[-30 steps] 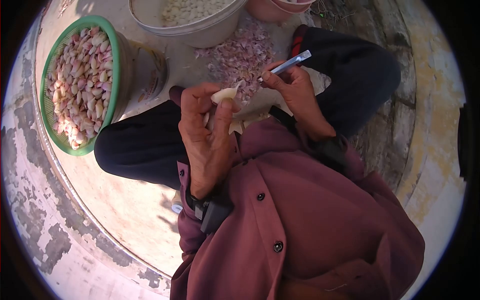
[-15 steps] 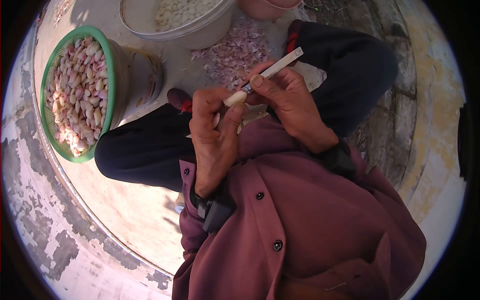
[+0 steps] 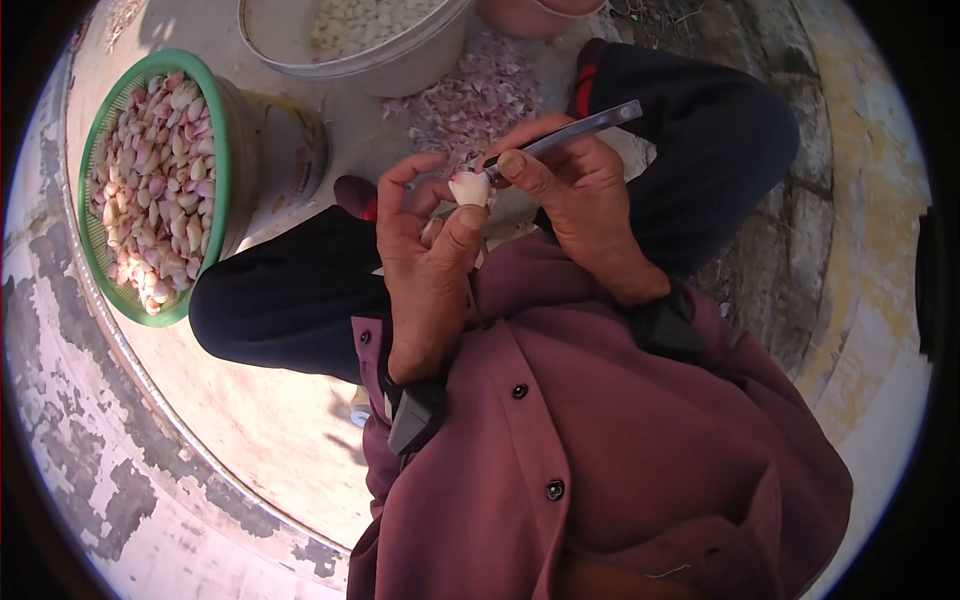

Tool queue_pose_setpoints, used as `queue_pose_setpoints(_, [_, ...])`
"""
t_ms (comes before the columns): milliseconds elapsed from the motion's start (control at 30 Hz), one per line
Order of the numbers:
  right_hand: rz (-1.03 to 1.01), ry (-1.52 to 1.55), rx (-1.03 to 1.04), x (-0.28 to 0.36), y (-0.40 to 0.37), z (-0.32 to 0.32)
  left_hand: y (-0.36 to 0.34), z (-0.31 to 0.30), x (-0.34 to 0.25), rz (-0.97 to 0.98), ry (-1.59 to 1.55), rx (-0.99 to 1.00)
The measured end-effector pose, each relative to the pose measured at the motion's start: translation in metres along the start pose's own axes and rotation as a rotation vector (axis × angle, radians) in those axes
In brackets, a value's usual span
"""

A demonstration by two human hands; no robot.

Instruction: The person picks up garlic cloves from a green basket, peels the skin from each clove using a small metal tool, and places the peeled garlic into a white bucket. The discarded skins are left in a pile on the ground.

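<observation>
My left hand pinches a garlic clove between thumb and fingers. The clove is pale, with some pink skin at its top. A second clove is tucked against the curled fingers of the same hand. My right hand is closed around a small knife with a flat, silvery handle that sticks out up and to the right. Its working end is at the clove's right side, mostly hidden by my fingers.
Left of my knee, a green-rimmed basket holds many unpeeled cloves, with a bucket beside it. Ahead stand a pale tub with peeled cloves and a pink basin. Garlic skins litter the ground between my feet.
The clove has turned from lying sideways to more upright, now showing pink skin. My left fingers have lifted and spread somewhat, and the knife handle has tilted flatter and shifted right.
</observation>
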State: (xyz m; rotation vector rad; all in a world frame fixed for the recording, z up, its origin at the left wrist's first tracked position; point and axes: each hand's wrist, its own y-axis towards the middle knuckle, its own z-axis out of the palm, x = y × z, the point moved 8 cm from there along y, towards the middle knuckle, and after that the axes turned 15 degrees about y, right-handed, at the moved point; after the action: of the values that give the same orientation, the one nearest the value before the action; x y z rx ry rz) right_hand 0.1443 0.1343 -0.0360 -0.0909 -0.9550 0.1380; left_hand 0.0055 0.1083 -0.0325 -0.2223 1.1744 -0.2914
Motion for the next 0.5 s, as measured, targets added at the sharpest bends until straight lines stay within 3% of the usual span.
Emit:
queue_pose_setpoints(67, [0.012, 0.009, 0.018, -0.003, 0.001, 0.002, -0.001, 0.0, -0.006, 0.036, 0.331, -0.141])
queue_pose_setpoints(300, [0.026, -0.129, 0.033, -0.006, 0.009, -0.005, 0.003, -0.002, -0.003, 0.067, 0.607, -0.1])
queue_pose_setpoints(367, [-0.001, -0.199, 0.048, -0.005, 0.011, -0.003, 0.002, -0.004, 0.001, -0.014, 0.846, -0.109])
queue_pose_setpoints(500, [0.073, 0.043, -0.015, 0.0, 0.016, 0.001, 0.003, -0.005, 0.002, -0.026, 0.694, -0.074])
